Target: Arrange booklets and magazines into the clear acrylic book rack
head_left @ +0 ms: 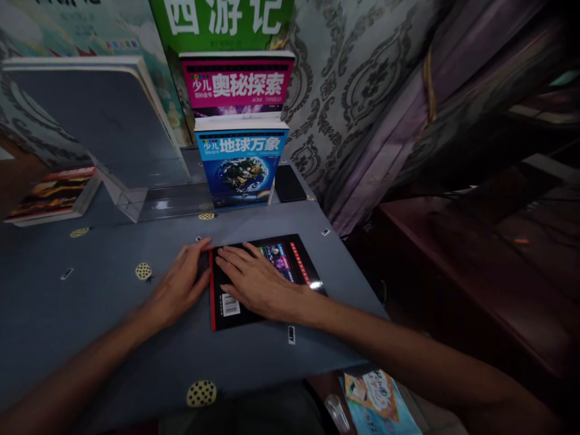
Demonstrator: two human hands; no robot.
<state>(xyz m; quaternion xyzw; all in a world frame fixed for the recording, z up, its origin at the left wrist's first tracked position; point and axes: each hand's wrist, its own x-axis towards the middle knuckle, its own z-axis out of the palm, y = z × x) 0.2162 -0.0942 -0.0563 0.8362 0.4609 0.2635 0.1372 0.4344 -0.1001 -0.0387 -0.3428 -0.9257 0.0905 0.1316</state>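
The book (pixel 283 260) has a glossy paper cover, the table (pixel 90 314) a smooth matt grey top, the stand (pixel 131 202) clear plastic, the curtain (pixel 362 103) woven cloth, and the cabinet (pixel 453 278) polished dark wood.

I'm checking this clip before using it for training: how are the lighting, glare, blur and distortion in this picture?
In the head view, the scene is dim, and the dark wooden furniture at right sinks into shadow; the left hand and right hand look slightly soft; glare marks the black book near one corner and the clear stand; wide-angle stretching bends the outer edges.
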